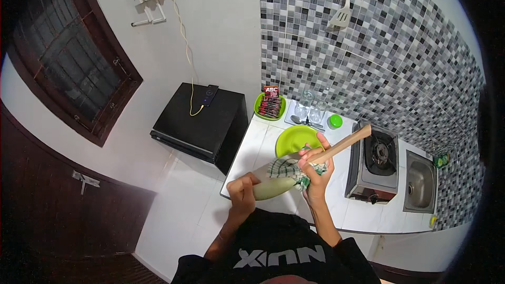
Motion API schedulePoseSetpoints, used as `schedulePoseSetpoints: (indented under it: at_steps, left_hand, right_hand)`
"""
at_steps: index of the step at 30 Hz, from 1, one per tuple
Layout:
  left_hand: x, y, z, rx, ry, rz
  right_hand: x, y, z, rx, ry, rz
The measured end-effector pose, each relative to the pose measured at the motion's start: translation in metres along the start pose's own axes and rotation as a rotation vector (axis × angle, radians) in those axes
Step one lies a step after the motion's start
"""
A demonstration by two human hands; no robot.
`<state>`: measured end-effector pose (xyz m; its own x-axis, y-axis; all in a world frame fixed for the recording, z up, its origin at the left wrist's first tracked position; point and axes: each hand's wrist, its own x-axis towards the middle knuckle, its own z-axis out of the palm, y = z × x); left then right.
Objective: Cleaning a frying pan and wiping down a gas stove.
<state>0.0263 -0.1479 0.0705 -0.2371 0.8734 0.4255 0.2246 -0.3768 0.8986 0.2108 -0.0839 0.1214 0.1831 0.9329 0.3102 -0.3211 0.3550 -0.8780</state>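
In front of my chest is a tilted pale green pan point(275, 189) with a long wooden handle point(342, 143) that points up to the right. My left hand point(242, 194) grips its rim on the left side. A green and white checked cloth point(285, 168) lies against the pan, bunched up in my right hand point(318, 169). The handle's near end passes by the thumb and fingers of that hand; whether they also grip it is hard to tell. Just beyond, a lime green plate point(296, 137) rests on the white tiled counter point(258, 136), partly covered by the pan and my hand.
Along the back stand a green basket of sachets point(270, 106), glasses point(317, 112) with spoons on a tray, and a green-lidded jar point(335, 121). A gas stove point(376, 165) and a steel sink point(419, 183) are to the right. Left of the counter, a black cabinet point(201, 116) carries a charging phone point(209, 95).
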Motion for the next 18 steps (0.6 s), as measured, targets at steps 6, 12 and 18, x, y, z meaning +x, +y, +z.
schedulePoseSetpoints:
  at_steps: [6, 12, 18]
  left_hand:
    - [-0.003, 0.005, -0.001, 0.217, 0.080, 0.260]
    - [-0.012, 0.024, -0.003, 0.377, -0.042, 0.421]
    - [-0.012, 0.019, -0.008, 0.354, 0.054, 0.291]
  right_hand:
    - [-0.002, -0.008, 0.012, 0.167, 0.121, 0.013]
    - [0.033, -0.010, -0.030, 0.323, 0.353, -0.091]
    - [0.037, -0.007, -0.016, 0.268, 0.364, -0.135]
